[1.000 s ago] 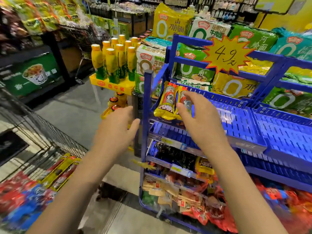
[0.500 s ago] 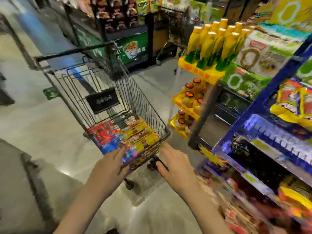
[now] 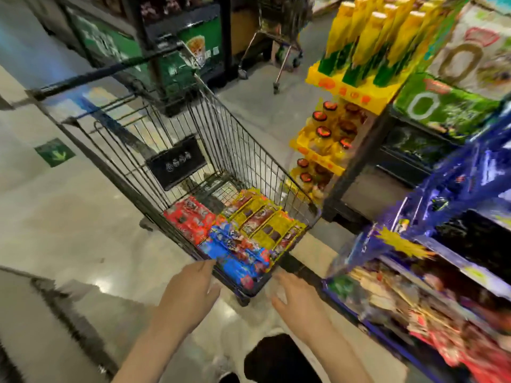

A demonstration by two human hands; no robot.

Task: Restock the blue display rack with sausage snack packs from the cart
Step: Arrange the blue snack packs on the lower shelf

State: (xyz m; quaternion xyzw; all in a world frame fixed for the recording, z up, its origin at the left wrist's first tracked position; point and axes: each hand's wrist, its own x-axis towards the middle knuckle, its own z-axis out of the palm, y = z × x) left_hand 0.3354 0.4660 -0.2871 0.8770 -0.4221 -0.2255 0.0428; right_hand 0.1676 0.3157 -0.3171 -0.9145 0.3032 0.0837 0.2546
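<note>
view: head camera looks down at a shop aisle; much of the picture is smeared by motion blur.
cart (image 3: 240,150): a wire shopping cart stands on the floor in the middle of the picture, its dark handle at the far upper left, its near corner just ahead of the hands.
sausage packs (image 3: 265,222): yellow packs lie side by side in the near right part of the cart floor, long sides touching.
red packs (image 3: 190,219): lie in the cart to the left of the yellow ones.
blue packs (image 3: 235,250): lie at the near corner of the cart, in front of the red and yellow ones.
left hand (image 3: 190,294): fingers straight and together, palm down, holding nothing; the fingertips reach the near rim of the cart beside the blue packs, and whether they touch it cannot be told.
right hand (image 3: 298,297): fingers loosely spread, holding nothing, just short of the cart's near corner, apart from the left hand.
blue rack (image 3: 453,189): stands at the right edge, blurred; a yellow star tag (image 3: 401,243) hangs on its front, and mixed snack packets fill its lower shelves.
yellow stand (image 3: 356,89): beyond the cart on the right, with yellow bottles on top and red-capped bottles on the tiers below.
floor (image 3: 69,217): pale and glossy, with a green arrow sticker (image 3: 55,152) at the left.
</note>
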